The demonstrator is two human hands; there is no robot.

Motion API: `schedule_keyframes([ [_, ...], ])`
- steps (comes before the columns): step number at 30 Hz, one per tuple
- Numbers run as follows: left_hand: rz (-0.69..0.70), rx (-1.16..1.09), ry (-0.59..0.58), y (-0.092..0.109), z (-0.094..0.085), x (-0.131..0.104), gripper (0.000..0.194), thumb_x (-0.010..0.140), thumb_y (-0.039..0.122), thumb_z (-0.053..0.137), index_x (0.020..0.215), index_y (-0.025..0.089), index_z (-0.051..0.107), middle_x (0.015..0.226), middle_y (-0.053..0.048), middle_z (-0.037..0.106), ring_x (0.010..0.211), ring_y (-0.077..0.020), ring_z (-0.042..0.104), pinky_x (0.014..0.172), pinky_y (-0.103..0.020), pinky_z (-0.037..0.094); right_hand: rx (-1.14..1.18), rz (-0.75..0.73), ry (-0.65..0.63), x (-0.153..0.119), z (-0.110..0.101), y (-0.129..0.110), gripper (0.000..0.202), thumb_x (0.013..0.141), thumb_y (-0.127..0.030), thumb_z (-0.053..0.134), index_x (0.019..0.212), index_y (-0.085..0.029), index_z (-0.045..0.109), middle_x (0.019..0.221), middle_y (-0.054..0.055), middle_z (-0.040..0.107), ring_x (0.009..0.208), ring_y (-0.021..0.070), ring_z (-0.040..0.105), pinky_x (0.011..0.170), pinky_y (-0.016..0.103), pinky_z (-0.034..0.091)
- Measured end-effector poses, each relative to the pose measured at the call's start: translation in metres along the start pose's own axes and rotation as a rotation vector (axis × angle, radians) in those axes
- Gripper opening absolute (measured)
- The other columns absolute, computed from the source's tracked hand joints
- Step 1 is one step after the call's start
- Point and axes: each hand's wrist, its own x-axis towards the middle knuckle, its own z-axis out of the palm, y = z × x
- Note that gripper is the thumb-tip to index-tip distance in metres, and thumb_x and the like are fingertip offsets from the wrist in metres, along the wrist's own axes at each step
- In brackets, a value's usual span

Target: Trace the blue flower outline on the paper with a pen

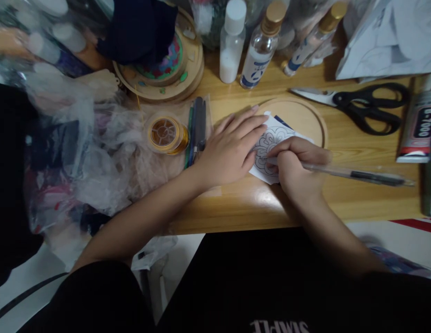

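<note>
Fingers of my right hand (300, 169) are closed in a pinch around a clear pen (361, 175), whose back end slants out past my knuckles towards 3 o'clock. Its front end is over the printed paper (268, 138); I cannot tell whether the point touches it. My left hand (231, 150) lies palm down with its fingers open and slightly spread, grasping nothing. They reach towards 2 o'clock, and their tips rest on the 9 to 11 o'clock side of the paper.

That paper, marked with scalloped black outlines, lies between my 2 hands, partly over a round wooden disc (310, 115) that shows mostly at 1 o'clock. A bit of something dark blue (283, 121) peeks out at the paper's far edge.

Going round from the paper, black-handled scissors (368, 104) lie at 2 o'clock, blades turned to 9 o'clock. Well beyond my right hand, near 3 o'clock, is a B-7000 tube (419, 122). A white-capped bottle (232, 44) stands at 11 o'clock, a gold-capped bottle (259, 51) at 12 and a slimmer bottle (314, 41) at 1. At 9 o'clock, past my left hand, are some slim pens (197, 129), then a spool of golden thread (165, 134) and crumpled plastic bags (104, 152).
</note>
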Motion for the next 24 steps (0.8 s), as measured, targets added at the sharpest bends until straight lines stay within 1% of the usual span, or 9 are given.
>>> schedule_keyframes([
  [3, -0.002, -0.004, -0.003, -0.0004, 0.0, 0.0003, 0.049, 0.089, 0.012, 0.051, 0.136, 0.021, 0.058, 0.158, -0.005, 0.051, 0.153, -0.0269, 0.039, 0.126, -0.05, 0.032, 0.022, 0.011, 0.006, -0.0001, 0.0001, 0.0018, 0.022, 0.074, -0.011, 0.052, 0.063, -0.024, 0.066, 0.055, -0.003, 0.061, 0.052, 0.0148, 0.058, 0.052, 0.03, 0.046],
  [6, -0.002, -0.009, -0.005, -0.0008, 0.0007, 0.0003, 0.049, 0.089, 0.012, 0.05, 0.137, 0.022, 0.057, 0.159, -0.005, 0.051, 0.154, -0.0269, 0.038, 0.126, -0.05, 0.031, 0.029, 0.003, 0.019, -0.0005, 0.0009, 0.002, 0.024, 0.075, -0.01, 0.051, 0.061, -0.025, 0.064, 0.053, -0.003, 0.061, 0.052, 0.0148, 0.058, 0.052, 0.03, 0.046],
  [10, -0.006, -0.006, -0.012, -0.0004, 0.0013, 0.0003, 0.048, 0.09, 0.013, 0.051, 0.137, 0.019, 0.056, 0.158, -0.009, 0.051, 0.154, -0.0283, 0.037, 0.127, -0.05, 0.031, 0.028, -0.021, 0.023, -0.0006, 0.0017, 0.0008, 0.025, 0.074, -0.01, 0.05, 0.059, -0.025, 0.063, 0.052, -0.003, 0.061, 0.051, 0.014, 0.057, 0.052, 0.03, 0.044],
  [14, -0.005, -0.006, -0.009, -0.0004, 0.0011, 0.0005, 0.048, 0.09, 0.013, 0.05, 0.137, 0.022, 0.056, 0.159, -0.006, 0.051, 0.154, -0.0273, 0.037, 0.127, -0.05, 0.031, 0.009, -0.035, 0.023, 0.0003, 0.0014, 0.0014, 0.022, 0.073, -0.011, 0.052, 0.059, -0.024, 0.063, 0.053, -0.003, 0.061, 0.053, 0.0144, 0.059, 0.053, 0.03, 0.045],
  [19, -0.005, 0.001, -0.008, -0.0007, 0.0005, 0.0004, 0.048, 0.09, 0.013, 0.05, 0.136, 0.022, 0.057, 0.158, -0.004, 0.051, 0.154, -0.0263, 0.038, 0.127, -0.049, 0.032, 0.05, -0.011, 0.01, 0.0011, 0.0011, 0.0028, 0.023, 0.071, -0.011, 0.052, 0.059, -0.024, 0.066, 0.052, -0.004, 0.061, 0.052, 0.0141, 0.058, 0.053, 0.03, 0.045],
  [24, 0.009, 0.003, 0.001, -0.0016, 0.0013, 0.0, 0.048, 0.09, 0.013, 0.049, 0.136, 0.02, 0.057, 0.158, -0.006, 0.051, 0.154, -0.0268, 0.038, 0.126, -0.048, 0.031, 0.057, 0.027, 0.022, 0.0003, 0.0017, 0.0016, 0.023, 0.073, -0.013, 0.051, 0.06, -0.023, 0.067, 0.053, -0.004, 0.062, 0.053, 0.0148, 0.059, 0.054, 0.03, 0.046],
])
